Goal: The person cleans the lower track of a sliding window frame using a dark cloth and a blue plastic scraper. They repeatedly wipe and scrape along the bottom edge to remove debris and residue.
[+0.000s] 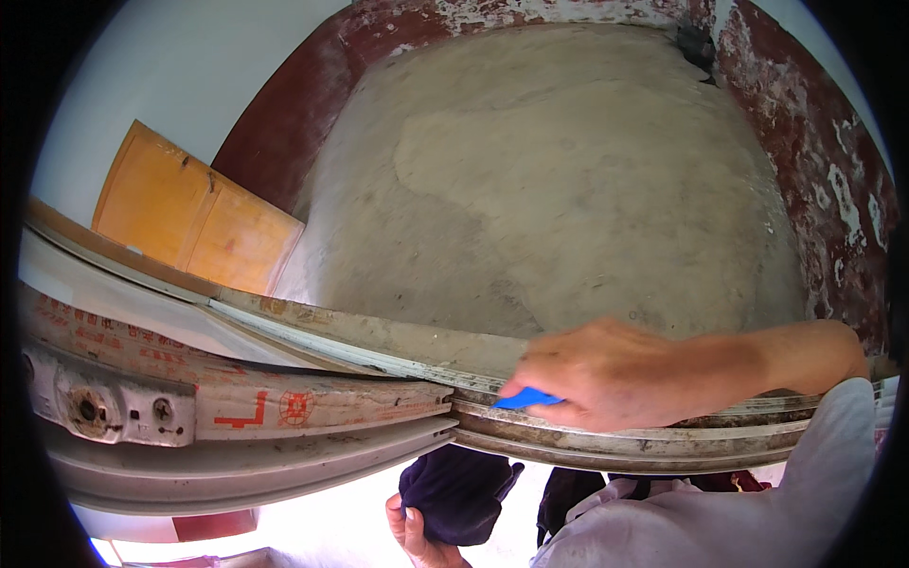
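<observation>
My right hand reaches in from the right, a little blurred, over the dirty tracks of a sliding window frame. Its fingers are closed on a small blue object, whose pointed tip is near the inner track; what kind of thing it is cannot be told. Low in the view, on the near side of the frame, my left hand holds a dark purple cloth by its left edge. Brown dirt lies along the grooves of the tracks.
Sliding sashes with red print and a metal fitting fill the left side. Beyond the sill lie a concrete floor, an orange wooden door and walls with peeling dark red paint. A dark object is in the far corner.
</observation>
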`<move>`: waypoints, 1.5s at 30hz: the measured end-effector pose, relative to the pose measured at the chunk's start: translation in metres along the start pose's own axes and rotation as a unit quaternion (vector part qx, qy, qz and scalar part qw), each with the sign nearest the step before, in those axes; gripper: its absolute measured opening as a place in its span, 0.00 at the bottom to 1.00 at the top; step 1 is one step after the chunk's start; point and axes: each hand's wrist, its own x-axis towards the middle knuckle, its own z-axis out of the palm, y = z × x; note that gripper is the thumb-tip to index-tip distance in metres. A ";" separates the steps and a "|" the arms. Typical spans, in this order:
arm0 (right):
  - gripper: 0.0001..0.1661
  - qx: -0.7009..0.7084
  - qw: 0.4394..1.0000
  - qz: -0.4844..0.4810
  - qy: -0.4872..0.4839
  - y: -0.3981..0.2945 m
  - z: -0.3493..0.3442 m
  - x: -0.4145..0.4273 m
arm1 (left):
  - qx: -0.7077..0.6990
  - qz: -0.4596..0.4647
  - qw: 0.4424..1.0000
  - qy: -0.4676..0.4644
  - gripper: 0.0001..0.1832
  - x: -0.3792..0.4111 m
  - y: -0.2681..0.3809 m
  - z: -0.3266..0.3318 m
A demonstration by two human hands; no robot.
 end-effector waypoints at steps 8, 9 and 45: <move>0.08 -0.102 0.991 -0.053 -0.062 -0.001 0.029 0.041 | 0.001 0.017 0.999 0.039 0.14 -0.011 0.005 -0.013; 0.08 -0.117 0.988 -0.089 -0.051 0.002 0.030 0.041 | 0.005 0.010 0.999 0.038 0.14 -0.011 0.007 -0.009; 0.05 -0.194 0.966 -0.086 -0.145 -0.020 0.013 0.056 | -0.005 0.002 0.997 0.077 0.14 -0.041 0.002 -0.035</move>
